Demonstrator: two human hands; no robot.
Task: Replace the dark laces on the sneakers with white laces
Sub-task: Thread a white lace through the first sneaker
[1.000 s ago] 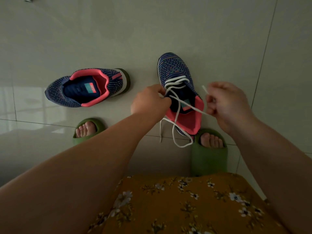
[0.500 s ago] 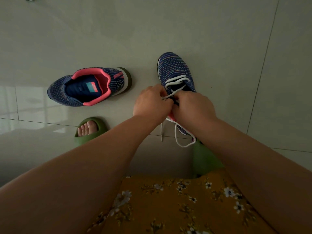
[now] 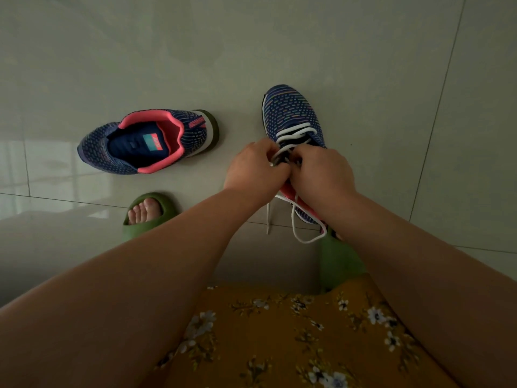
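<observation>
While both hands work at its middle, the right shoe (image 3: 292, 113) lies on the floor (image 3: 363, 65), toe pointing away. The left hand (image 3: 253, 169) and right hand (image 3: 321, 175) pinch the white lace (image 3: 293, 133) (ends dangle near). The other shoe (image 3: 145, 141) waits left, laceless.

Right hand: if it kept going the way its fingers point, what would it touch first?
Probably the white lace crossing the sneaker, right ahead of the right hand. Its fingertips are hidden, so they may already touch it.
</observation>
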